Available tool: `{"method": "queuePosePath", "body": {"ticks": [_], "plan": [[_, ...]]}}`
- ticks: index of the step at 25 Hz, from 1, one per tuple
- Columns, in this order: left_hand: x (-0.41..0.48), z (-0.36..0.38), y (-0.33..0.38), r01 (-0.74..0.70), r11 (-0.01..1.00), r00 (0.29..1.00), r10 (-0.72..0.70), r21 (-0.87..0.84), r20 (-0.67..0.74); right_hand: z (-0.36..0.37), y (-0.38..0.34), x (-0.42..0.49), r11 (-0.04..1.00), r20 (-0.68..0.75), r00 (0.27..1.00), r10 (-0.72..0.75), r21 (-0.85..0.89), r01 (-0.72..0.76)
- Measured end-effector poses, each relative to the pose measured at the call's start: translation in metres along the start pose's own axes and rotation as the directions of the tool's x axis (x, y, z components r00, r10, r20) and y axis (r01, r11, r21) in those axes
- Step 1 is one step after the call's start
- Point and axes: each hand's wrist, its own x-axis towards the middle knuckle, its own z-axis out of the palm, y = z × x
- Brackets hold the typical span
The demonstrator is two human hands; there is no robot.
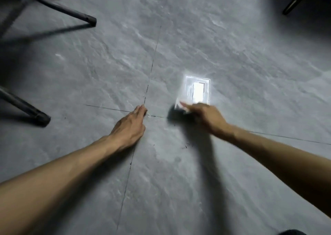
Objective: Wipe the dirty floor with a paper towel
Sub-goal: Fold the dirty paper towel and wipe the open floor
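Head view: grey stone-look tiled floor (232,38) with dark grout lines (152,64) crossing mid-frame. Left hand (129,125) lies palm down on the floor, fingers (141,109) straight and close together, tips at the grout crossing, holding nothing. Right hand (207,118) reaches to the white paper towel (197,89), a bright blurred rectangle lying flat on the tile just right of the crossing. The right fingertips (186,106) touch the towel's near-left corner; pinching or pressing, cannot tell through blur. Small dark specks (186,147) lie on the floor between the forearms. Grey chair legs (71,11) stand far left, another dark leg (293,2) far right.
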Motion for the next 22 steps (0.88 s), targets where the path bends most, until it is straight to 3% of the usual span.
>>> {"method": "queuePosePath", "body": {"ticks": [1, 3, 6, 8, 9, 10, 11, 12, 14, 15, 16, 19, 22], "plan": [[0.0, -0.001, 0.002, 0.012, 1.0, 1.0, -0.012, 0.012, 0.014, -0.004, 0.008, 0.01, 0.993, -0.079, 0.991, 0.106, -0.051, -0.11], [0.001, -0.001, 0.007, 0.023, 0.999, 1.0, -0.024, 0.041, 0.018, 0.008, 0.004, 0.007, 0.982, -0.109, 0.984, 0.144, -0.108, -0.156], [0.002, 0.004, 0.01, 0.037, 0.996, 0.999, -0.037, 0.085, 0.0, 0.05, -0.03, -0.049, 0.982, 0.036, 0.984, -0.176, -0.069, 0.178], [0.0, 0.012, 0.013, 0.038, 0.995, 0.999, -0.037, 0.092, -0.006, 0.052, -0.028, -0.087, 0.966, 0.136, 0.959, -0.251, -0.026, 0.256], [0.0, 0.015, 0.014, 0.045, 0.995, 0.999, -0.044, 0.092, -0.017, 0.04, -0.012, -0.096, 0.981, 0.06, 0.979, -0.193, -0.021, 0.194], [0.0, 0.018, 0.014, 0.056, 0.994, 0.998, -0.053, 0.093, -0.037, 0.029, 0.014, -0.103, 0.998, -0.074, 0.996, -0.049, -0.036, 0.047], [0.002, 0.019, 0.016, 0.068, 0.993, 0.996, -0.063, 0.096, -0.062, 0.015, 0.044, -0.112, 0.986, -0.217, 0.965, 0.148, -0.041, -0.16], [0.003, 0.021, 0.018, 0.081, 0.992, 0.994, -0.072, 0.1, -0.087, -0.001, 0.074, -0.122, 0.926, -0.325, 0.88, 0.345, -0.036, -0.376], [0.004, 0.022, 0.026, 0.106, 0.989, 0.989, -0.095, 0.1, -0.116, -0.019, 0.117, -0.15, 0.705, -0.392, 0.634, 0.667, 0.055, -0.707], [0.004, 0.022, 0.03, 0.118, 0.988, 0.988, -0.106, 0.097, -0.114, -0.017, 0.122, -0.158, 0.633, -0.391, 0.553, 0.735, 0.105, -0.767], [0.004, 0.022, 0.033, 0.128, 0.987, 0.987, -0.116, 0.101, -0.11, -0.008, 0.116, -0.16, 0.61, -0.396, 0.523, 0.755, 0.133, -0.781], [0.004, 0.023, 0.04, 0.153, 0.98, 0.984, -0.14, 0.125, -0.106, 0.029, 0.063, -0.144, 0.674, -0.433, 0.558, 0.708, 0.178, -0.717], [0.002, 0.018, 0.041, 0.144, 0.984, 0.987, -0.135, 0.108, -0.087, 0.073, -0.027, -0.113, 0.81, -0.37, 0.732, 0.572, 0.118, -0.574]]}}
